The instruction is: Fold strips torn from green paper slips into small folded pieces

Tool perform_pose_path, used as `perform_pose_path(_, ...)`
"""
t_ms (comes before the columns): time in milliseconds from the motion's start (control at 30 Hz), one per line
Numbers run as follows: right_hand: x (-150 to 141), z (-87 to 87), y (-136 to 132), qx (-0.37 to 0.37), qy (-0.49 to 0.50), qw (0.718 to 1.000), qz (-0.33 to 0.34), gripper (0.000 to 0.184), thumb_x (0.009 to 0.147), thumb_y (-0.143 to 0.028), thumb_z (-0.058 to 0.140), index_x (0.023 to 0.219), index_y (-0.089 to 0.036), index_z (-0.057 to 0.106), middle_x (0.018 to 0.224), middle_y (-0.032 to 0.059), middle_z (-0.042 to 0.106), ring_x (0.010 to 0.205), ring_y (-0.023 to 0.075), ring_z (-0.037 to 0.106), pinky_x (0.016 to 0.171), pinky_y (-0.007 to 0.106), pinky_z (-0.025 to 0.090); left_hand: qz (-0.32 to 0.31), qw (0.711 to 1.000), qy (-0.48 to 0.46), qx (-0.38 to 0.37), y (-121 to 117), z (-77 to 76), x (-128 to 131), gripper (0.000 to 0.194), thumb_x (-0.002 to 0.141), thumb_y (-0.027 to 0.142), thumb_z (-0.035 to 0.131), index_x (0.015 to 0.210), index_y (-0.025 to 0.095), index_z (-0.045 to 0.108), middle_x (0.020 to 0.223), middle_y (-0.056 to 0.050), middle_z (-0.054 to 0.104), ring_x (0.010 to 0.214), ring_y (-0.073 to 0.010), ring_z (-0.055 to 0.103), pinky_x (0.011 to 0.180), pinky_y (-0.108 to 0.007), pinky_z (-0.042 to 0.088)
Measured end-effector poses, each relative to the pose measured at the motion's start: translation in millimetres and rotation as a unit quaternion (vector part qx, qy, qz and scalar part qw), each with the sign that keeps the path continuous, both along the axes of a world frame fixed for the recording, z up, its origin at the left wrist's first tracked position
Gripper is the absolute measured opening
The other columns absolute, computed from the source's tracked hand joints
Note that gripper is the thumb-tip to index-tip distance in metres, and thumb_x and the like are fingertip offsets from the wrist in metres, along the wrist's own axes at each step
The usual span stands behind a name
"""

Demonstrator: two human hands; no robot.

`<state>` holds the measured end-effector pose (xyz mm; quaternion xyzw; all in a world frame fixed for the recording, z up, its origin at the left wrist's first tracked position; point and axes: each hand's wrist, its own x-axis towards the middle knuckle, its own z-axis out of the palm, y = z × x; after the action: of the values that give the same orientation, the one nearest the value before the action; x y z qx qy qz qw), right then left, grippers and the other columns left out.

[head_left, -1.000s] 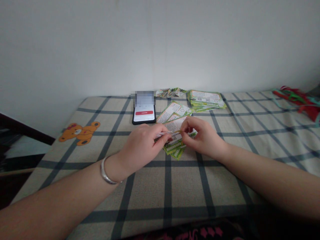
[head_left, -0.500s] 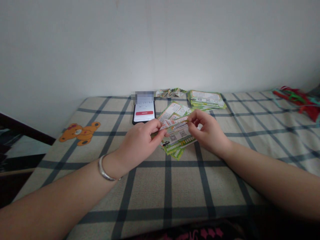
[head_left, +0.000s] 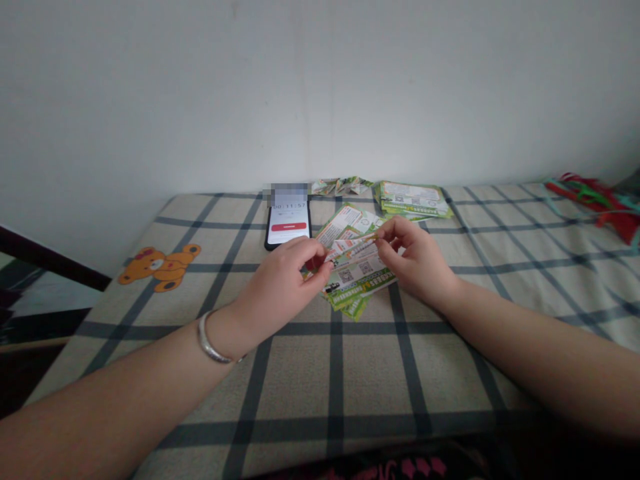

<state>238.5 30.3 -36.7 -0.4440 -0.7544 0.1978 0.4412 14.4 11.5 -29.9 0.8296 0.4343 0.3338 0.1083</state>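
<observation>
Between my two hands is a narrow folded paper strip [head_left: 351, 249], printed in white and orange. My left hand [head_left: 285, 280] pinches its left end between thumb and fingertips. The right end is pinched by my right hand [head_left: 413, 253]. Just beneath the strip, several green-and-white printed leaflets [head_left: 370, 275] lie overlapping on the checked cloth, partly covered by my fingers. Close beyond my left hand lies a black-edged phone [head_left: 289, 223], its screen lit with a timer and a red button.
Against the wall sit folded paper pieces [head_left: 343, 185] and a stack of green leaflets [head_left: 414, 199]. A bear cutout [head_left: 160, 268] lies flat at the left of the checked tablecloth [head_left: 300, 393]. Red and green fabric or cord [head_left: 600, 203] is bunched at far right.
My hands have moved apart and slightly away from me, drawing the paper strip out longer between them. The leaflets beneath now show more. In the last half second little moved.
</observation>
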Motion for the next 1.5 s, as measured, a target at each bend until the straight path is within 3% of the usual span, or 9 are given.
perform_pose_path(300,-3.4,-1.2,0.5,0.023,-0.002,1.0,-0.016,0.01,0.082,-0.021,0.058,0.091,-0.021,0.053,0.072,-0.0035,0.054,0.061,0.01,0.049,0.055,0.025,0.04,0.013,0.999,0.005,-0.034,-1.7,-2.7,2.5,0.004,0.084,0.019,0.054,0.082,0.017,0.054,0.075,0.0,0.059,0.067,-0.0123,0.054,0.057,-0.023,0.04)
perform_pose_path(500,-5.3,8.2,-5.1,0.145,-0.085,0.986,-0.002,0.008,0.081,-0.016,0.061,0.079,-0.022,0.056,0.079,0.0008,0.06,0.076,0.0152,0.056,0.068,0.031,0.044,0.025,0.999,0.005,-0.032,-3.5,-1.4,3.5,0.005,0.084,0.019,0.054,0.08,0.017,0.051,0.072,0.001,0.057,0.064,-0.0115,0.052,0.053,-0.023,0.037)
perform_pose_path(733,-5.3,10.6,-8.8,0.191,-0.152,0.97,0.021,0.015,0.085,-0.021,0.062,0.097,-0.025,0.069,0.094,0.0041,0.069,0.087,0.0201,0.061,0.079,0.037,0.044,0.009,0.997,-0.044,-0.067,-2.3,-3.4,4.6,0.006,0.084,0.021,0.056,0.088,0.018,0.054,0.078,-0.001,0.062,0.068,-0.0124,0.058,0.056,-0.023,0.044)
perform_pose_path(933,-10.5,10.1,-14.5,0.211,-0.203,0.953,0.074,0.022,0.088,-0.022,0.058,0.107,-0.023,0.07,0.103,0.0039,0.071,0.089,0.0196,0.059,0.078,0.036,0.045,-0.01,0.985,-0.129,-0.117,-1.1,-11.0,5.2,0.03,0.082,0.02,0.062,0.11,0.019,0.049,0.091,-0.003,0.065,0.078,-0.0146,0.065,0.067,-0.027,0.054)
perform_pose_path(1067,-12.4,11.1,-15.7,0.208,-0.211,0.951,0.086,0.023,0.089,-0.024,0.058,0.109,-0.024,0.069,0.104,0.0039,0.071,0.091,0.0197,0.059,0.08,0.035,0.045,-0.032,0.969,-0.204,-0.138,-3.5,-11.2,7.9,0.067,0.081,0.014,0.063,0.138,0.024,0.029,0.097,-0.004,0.066,0.08,-0.0152,0.068,0.073,-0.029,0.057)
perform_pose_path(1133,-12.6,11.4,-15.9,0.203,-0.215,0.952,0.084,0.023,0.089,-0.026,0.059,0.109,-0.024,0.069,0.104,0.0038,0.071,0.092,0.0202,0.058,0.08,0.036,0.045,-0.035,0.967,-0.207,-0.143,-4.1,-10.5,8.5,0.073,0.081,0.014,0.063,0.142,0.027,0.025,0.099,-0.004,0.066,0.079,-0.0155,0.068,0.073,-0.029,0.058)
perform_pose_path(1333,-12.5,11.6,-15.6,0.191,-0.224,0.952,0.081,0.028,0.087,-0.038,0.062,0.109,-0.023,0.069,0.107,0.0049,0.07,0.094,0.0221,0.059,0.082,0.038,0.045,-0.056,0.972,-0.176,-0.145,-3.3,-7.5,7.3,0.042,0.084,0.019,0.061,0.124,0.022,0.049,0.107,-0.006,0.065,0.081,-0.0134,0.067,0.074,-0.028,0.058)
perform_pose_path(1500,-11.6,12.1,-16.1,0.189,-0.238,0.949,0.086,0.041,0.085,-0.051,0.061,0.111,-0.02,0.068,0.11,0.0065,0.069,0.096,0.0241,0.059,0.083,0.039,0.045,-0.041,0.974,-0.161,-0.155,-4.5,-5.0,7.3,0.04,0.084,0.02,0.06,0.123,0.02,0.052,0.103,-0.006,0.067,0.079,-0.0136,0.065,0.07,-0.027,0.057)
